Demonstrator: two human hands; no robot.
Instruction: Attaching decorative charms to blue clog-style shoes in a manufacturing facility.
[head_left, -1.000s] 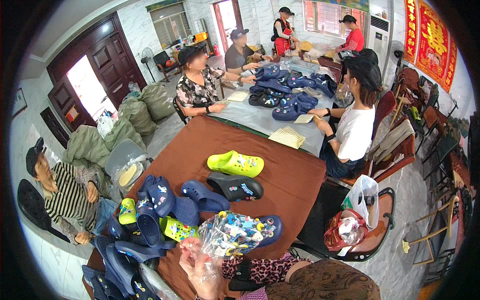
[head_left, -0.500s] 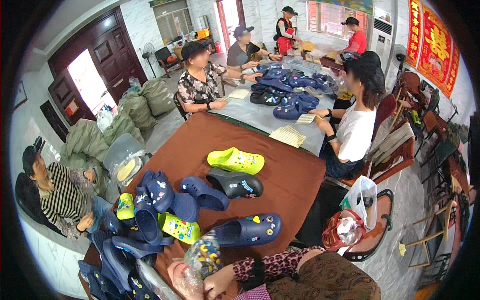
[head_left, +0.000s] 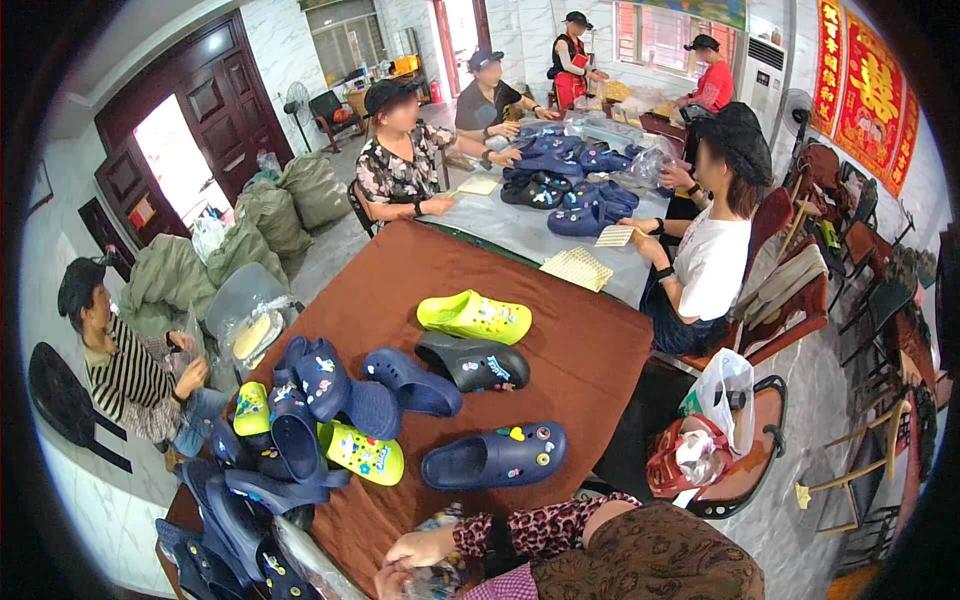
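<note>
Low in the view, my right hand [head_left: 422, 547], in a leopard-print sleeve with a black wristband, is closed on a clear plastic bag of small colourful charms [head_left: 440, 578]. Just below it, my left hand [head_left: 390, 581] is partly cut off by the lower edge, its fingers bent against the same bag. Beyond the hands lies a single navy clog [head_left: 494, 457] with charms on its top. A black clog [head_left: 472, 362] and a lime-green clog [head_left: 474, 318] lie farther off. To the left is a heap of navy clogs [head_left: 293, 440], with a lime-green decorated clog [head_left: 362, 454] at its side.
The brown cloth-covered table [head_left: 560, 390] adjoins a grey table with more clogs [head_left: 560, 160], where several people sit or stand. A person in stripes [head_left: 140, 370] sits at left. Red and white bags [head_left: 690, 455] rest on a chair at right. Green sacks [head_left: 245, 255] stand by the door.
My hands have drawn the charm bag down and right, away from the navy clog. The striped person has turned and raised their hands. Behind the far clogs, someone's hand now shows beside clear plastic.
</note>
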